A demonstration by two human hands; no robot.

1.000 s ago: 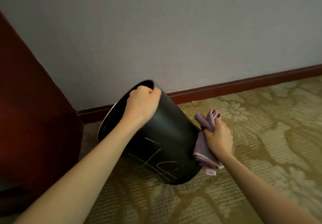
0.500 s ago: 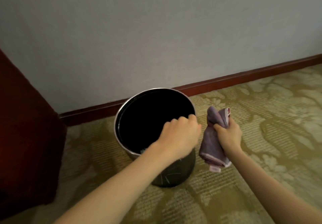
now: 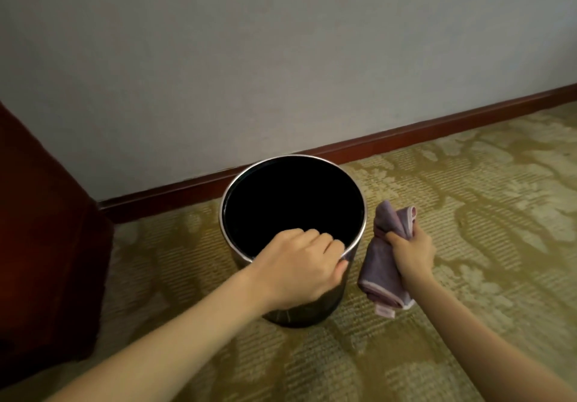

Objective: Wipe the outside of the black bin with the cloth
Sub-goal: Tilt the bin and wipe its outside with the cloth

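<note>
The black bin (image 3: 299,315) stands upright on the carpet, its silver rim facing me and its dark inside showing. My left hand (image 3: 299,264) grips the near edge of the rim, fingers curled over it. A bunched purple cloth (image 3: 382,276) with a pale pink border hangs just right of the bin, held in my right hand (image 3: 412,253). The cloth hangs close beside the bin's right side; contact cannot be told. My left hand hides much of the bin's near wall.
A dark red wooden cabinet (image 3: 40,245) stands at the left. A grey wall (image 3: 281,58) with a red-brown skirting board (image 3: 437,128) runs behind the bin. Patterned olive carpet (image 3: 484,214) covers the floor to the right and front.
The bin went from tilted on its side to upright. My left hand shifted along the rim to its near edge. The cloth came away from the bin's wall and hangs beside it.
</note>
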